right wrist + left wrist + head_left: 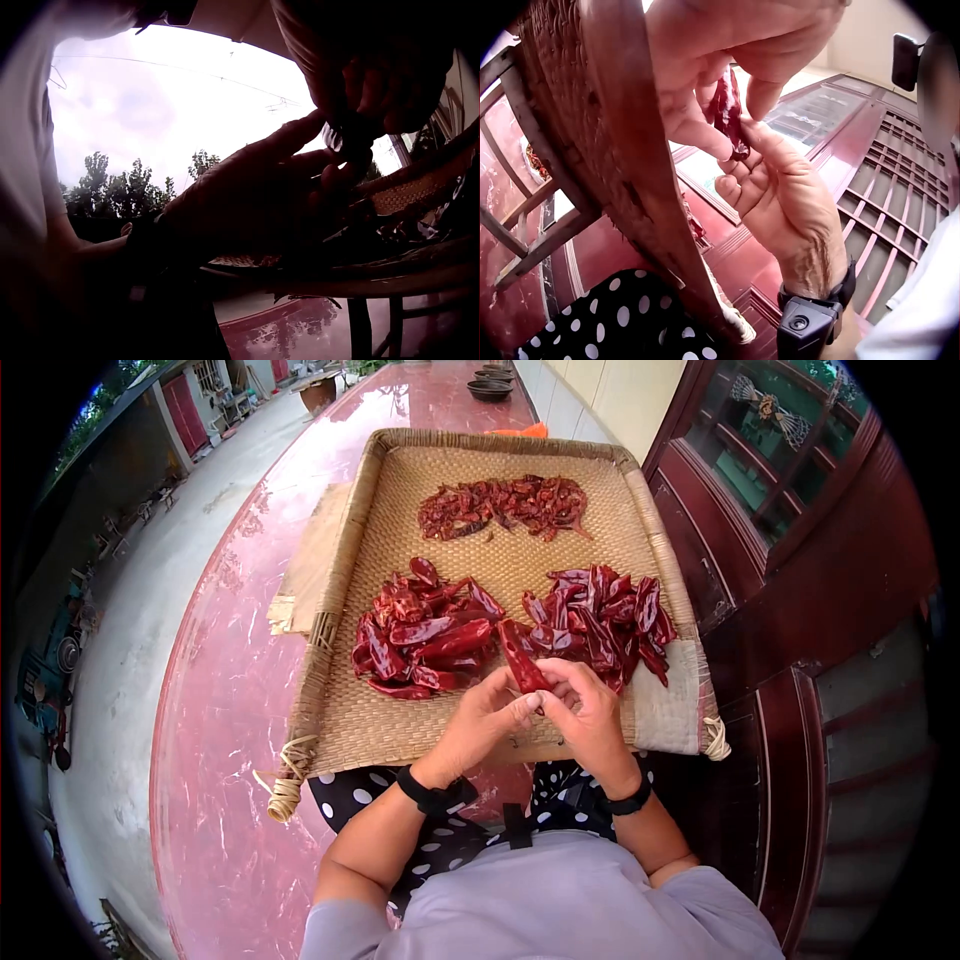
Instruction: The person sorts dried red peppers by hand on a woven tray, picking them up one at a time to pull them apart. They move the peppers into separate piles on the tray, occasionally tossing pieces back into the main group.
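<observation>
Both hands meet over the near edge of a woven tray [480,730] and hold one dried red chili [522,660] between them. The left hand [478,722] pinches its near end between thumb and fingers. From the other side, the right hand [590,718] grips the same end with thumb and fingertips. In the left wrist view, the glossy chili [729,112] stands between the fingers of both hands. A pile of whole chilies [430,640] lies just beyond the left hand, and a second pile [610,615] beyond the right. The right wrist view is very dark around the hands.
Toward the tray's far side lies a heap of broken chili pieces [505,507]. A pale cloth patch [668,705] covers the near right corner. Dark red wooden doors [740,550] stand close on the right. Dark bowls [490,388] sit at the back of the pink surface [235,690].
</observation>
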Action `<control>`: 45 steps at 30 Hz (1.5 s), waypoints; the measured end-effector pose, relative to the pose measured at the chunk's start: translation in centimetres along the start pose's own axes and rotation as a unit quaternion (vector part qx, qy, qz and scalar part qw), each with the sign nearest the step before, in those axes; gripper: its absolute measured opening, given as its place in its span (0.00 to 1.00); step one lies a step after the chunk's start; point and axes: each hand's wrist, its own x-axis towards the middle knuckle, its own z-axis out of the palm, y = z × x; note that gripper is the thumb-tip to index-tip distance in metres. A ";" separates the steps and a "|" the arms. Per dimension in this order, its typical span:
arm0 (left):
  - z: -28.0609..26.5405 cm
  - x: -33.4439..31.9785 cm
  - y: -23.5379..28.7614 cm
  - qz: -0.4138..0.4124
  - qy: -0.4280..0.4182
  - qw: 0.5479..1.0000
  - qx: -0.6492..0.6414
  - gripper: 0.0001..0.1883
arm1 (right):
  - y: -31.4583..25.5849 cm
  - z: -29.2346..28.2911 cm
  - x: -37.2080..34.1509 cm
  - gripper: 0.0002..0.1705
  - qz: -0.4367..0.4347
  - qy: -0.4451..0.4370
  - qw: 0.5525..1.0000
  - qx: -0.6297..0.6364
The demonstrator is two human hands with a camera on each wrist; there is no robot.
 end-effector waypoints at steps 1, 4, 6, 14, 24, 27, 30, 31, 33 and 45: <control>0.0 0.2 -0.5 0.034 0.018 0.999 -0.031 0.17 | -0.4 0.3 0.0 0.19 -0.011 -0.007 1.000 0.003; -0.3 0.2 -0.4 0.095 0.108 0.990 -0.005 0.09 | -0.1 -0.6 0.1 0.16 -0.052 -0.018 0.998 -0.034; -0.8 0.1 -0.1 0.144 0.210 0.967 0.021 0.10 | 1.0 -2.0 0.5 0.16 -0.012 0.038 0.998 -0.042; -2.3 0.2 2.1 0.258 0.356 0.898 -0.014 0.47 | 8.1 -6.4 1.5 0.23 0.082 0.098 0.935 -0.330; -2.0 0.1 0.3 0.203 0.202 0.951 0.116 0.16 | 7.1 -6.5 2.2 0.13 0.096 0.186 0.957 -0.202; -1.2 -0.2 0.1 0.183 0.145 0.955 0.183 0.16 | 5.8 -5.8 2.0 0.10 0.021 0.270 0.953 -0.134; 0.2 -0.2 0.3 0.147 0.130 0.972 0.133 0.20 | 4.2 -3.9 0.9 0.10 0.045 0.172 0.984 0.032; 0.6 -0.3 0.5 0.124 0.127 0.981 0.083 0.21 | 2.7 -3.1 0.5 0.10 0.073 0.125 0.987 0.074; 0.7 -0.3 0.9 0.082 0.095 0.991 0.055 0.23 | 2.4 -1.0 -0.3 0.10 0.074 0.061 0.985 0.144; -1.5 -0.3 2.4 0.241 0.339 0.909 0.002 0.36 | 5.6 -5.5 1.0 0.24 0.087 0.076 0.950 -0.289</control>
